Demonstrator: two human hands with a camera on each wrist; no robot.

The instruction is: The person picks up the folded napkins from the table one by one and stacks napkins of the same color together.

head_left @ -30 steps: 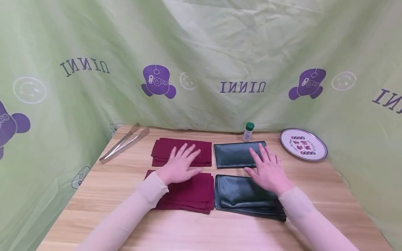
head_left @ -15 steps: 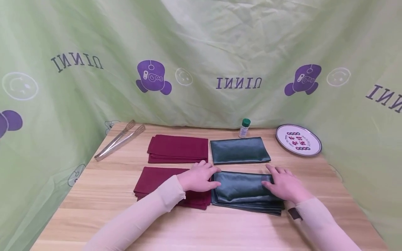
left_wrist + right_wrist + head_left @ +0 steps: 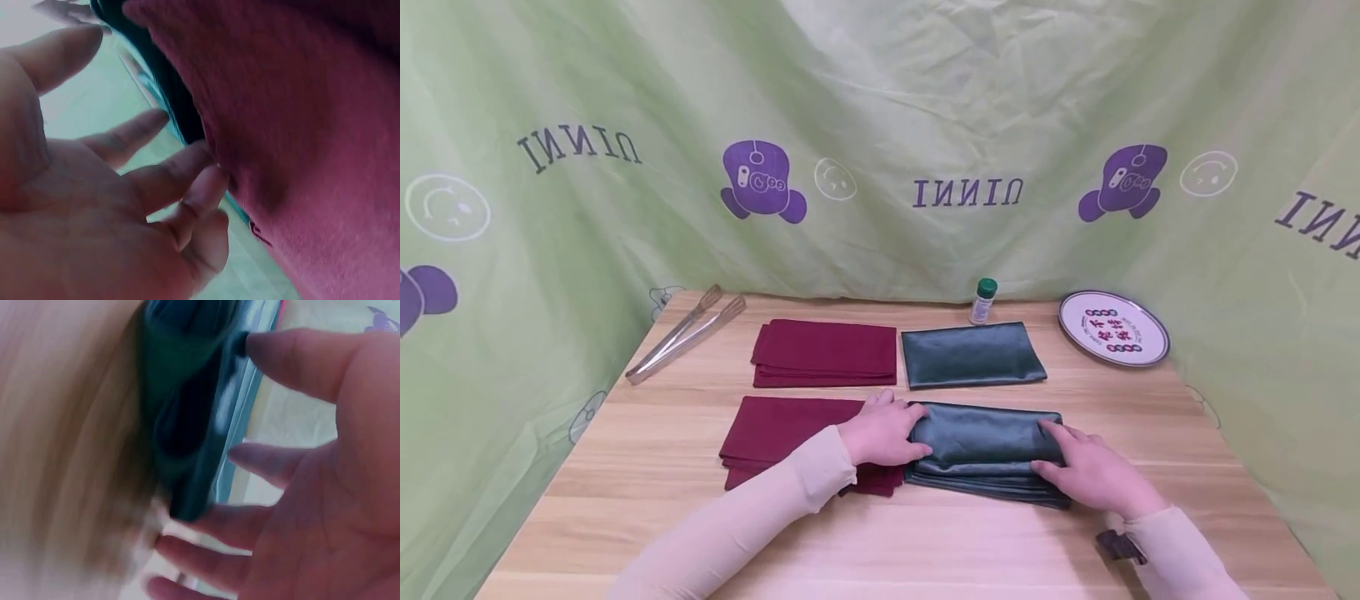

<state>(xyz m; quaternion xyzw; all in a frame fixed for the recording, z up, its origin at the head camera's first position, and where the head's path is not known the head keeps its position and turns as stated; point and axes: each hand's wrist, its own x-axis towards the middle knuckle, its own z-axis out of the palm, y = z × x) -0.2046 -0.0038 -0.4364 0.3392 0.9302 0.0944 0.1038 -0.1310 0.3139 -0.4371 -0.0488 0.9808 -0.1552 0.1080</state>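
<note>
In the head view, a folded dark green satin cloth (image 3: 985, 437) lies at the near right of the group. My left hand (image 3: 883, 429) touches its left edge with thumb and forefinger, over the right end of a folded maroon cloth (image 3: 790, 421). At the green cloth's right edge, my right hand (image 3: 1097, 471) touches the top with thumb and forefinger tips. The left wrist view shows the left hand (image 3: 94, 206) with loosely bent fingers beside the maroon edge. In the right wrist view, the right hand (image 3: 312, 487) has spread fingers along the cloth's looped folds (image 3: 187, 412).
Behind lie another folded maroon cloth (image 3: 827, 354) and a flat green cloth (image 3: 973, 357). Metal tongs (image 3: 681, 342) lie at the back left. A small green-capped bottle (image 3: 982, 304) and a round plate (image 3: 1112, 329) stand at the back right, before a green curtain (image 3: 865, 83).
My left hand has moved right from over the maroon cloths to the near green cloth's left edge. My right hand has come down and back to its right edge; the top layer looks straighter.
</note>
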